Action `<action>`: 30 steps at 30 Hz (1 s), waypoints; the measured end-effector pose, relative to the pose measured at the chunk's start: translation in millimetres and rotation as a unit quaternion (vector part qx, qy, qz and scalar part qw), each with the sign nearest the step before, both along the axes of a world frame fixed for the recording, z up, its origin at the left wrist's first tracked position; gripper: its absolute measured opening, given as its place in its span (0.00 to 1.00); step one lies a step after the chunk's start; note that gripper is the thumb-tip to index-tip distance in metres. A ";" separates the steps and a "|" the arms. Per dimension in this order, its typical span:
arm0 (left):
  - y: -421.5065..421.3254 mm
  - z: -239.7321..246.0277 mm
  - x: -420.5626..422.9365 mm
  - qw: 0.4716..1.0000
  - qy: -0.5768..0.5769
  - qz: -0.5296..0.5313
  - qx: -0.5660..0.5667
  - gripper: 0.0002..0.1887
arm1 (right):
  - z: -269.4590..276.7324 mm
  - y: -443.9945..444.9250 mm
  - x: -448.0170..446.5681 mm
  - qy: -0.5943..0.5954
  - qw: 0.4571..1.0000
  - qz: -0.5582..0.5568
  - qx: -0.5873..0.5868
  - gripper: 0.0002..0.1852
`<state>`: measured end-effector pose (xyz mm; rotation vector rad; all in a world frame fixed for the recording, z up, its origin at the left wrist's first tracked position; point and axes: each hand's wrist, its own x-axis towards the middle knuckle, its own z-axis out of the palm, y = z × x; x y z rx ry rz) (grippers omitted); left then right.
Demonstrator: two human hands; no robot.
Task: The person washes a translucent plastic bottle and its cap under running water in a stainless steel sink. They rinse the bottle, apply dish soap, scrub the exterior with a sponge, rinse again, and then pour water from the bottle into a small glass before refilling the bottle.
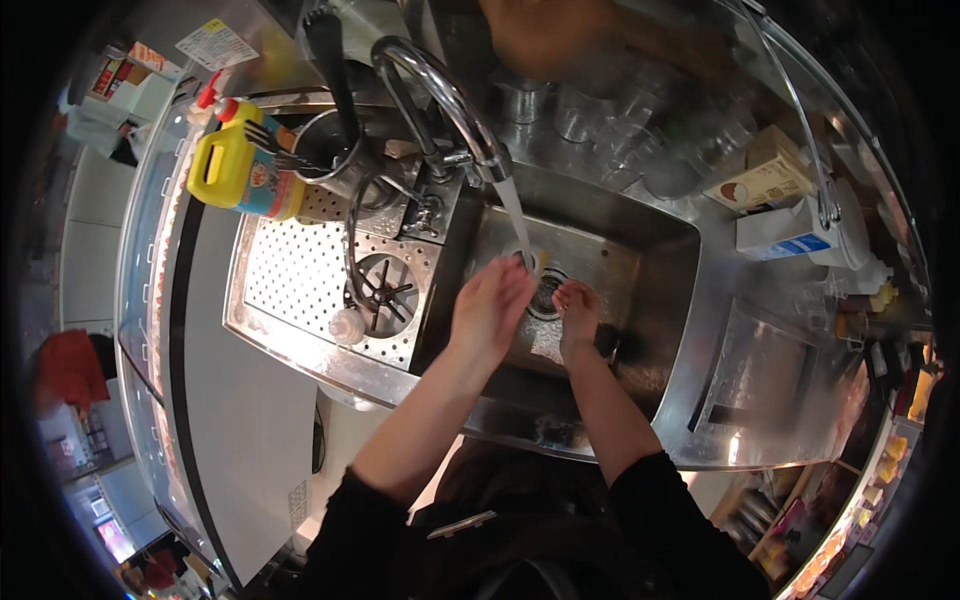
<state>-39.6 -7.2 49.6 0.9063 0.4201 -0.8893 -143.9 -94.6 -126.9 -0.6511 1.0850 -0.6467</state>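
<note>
Water runs from a curved chrome faucet (450, 97) into a stainless steel sink (630, 217). My left hand (491, 304) is at the water stream (517, 221), its fingers blurred. A small yellowish patch shows past its fingertips, too unclear to name. Lower right of the stream, my right hand (577, 313) hangs over the basin with curled fingers, apart from the left. Whether either hand holds something small cannot be made out. The round sink drain (546, 294) lies between and below the hands.
A perforated drainboard (292, 274) with a glass rinser (384, 294) adjoins the sink's left side. Behind it stand a yellow detergent jug (225, 169) and a metal container (324, 154) of utensils. Clear glass vessels (577, 116) line the back; cartons (765, 176) stand right.
</note>
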 end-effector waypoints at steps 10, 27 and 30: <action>-41.8 -87.9 35.6 0.942 -0.098 0.024 0.321 0.30 | 67.9 -15.1 40.7 0.180 0.940 0.240 -0.161 0.19; 36.4 -144.1 14.6 0.976 0.156 -0.073 0.136 0.27 | 118.0 -19.4 38.8 0.157 0.712 0.429 -0.533 0.39; 34.1 -160.2 22.4 0.984 0.126 -0.123 -0.003 0.31 | 145.4 -21.5 39.8 0.119 0.710 0.428 -0.546 0.40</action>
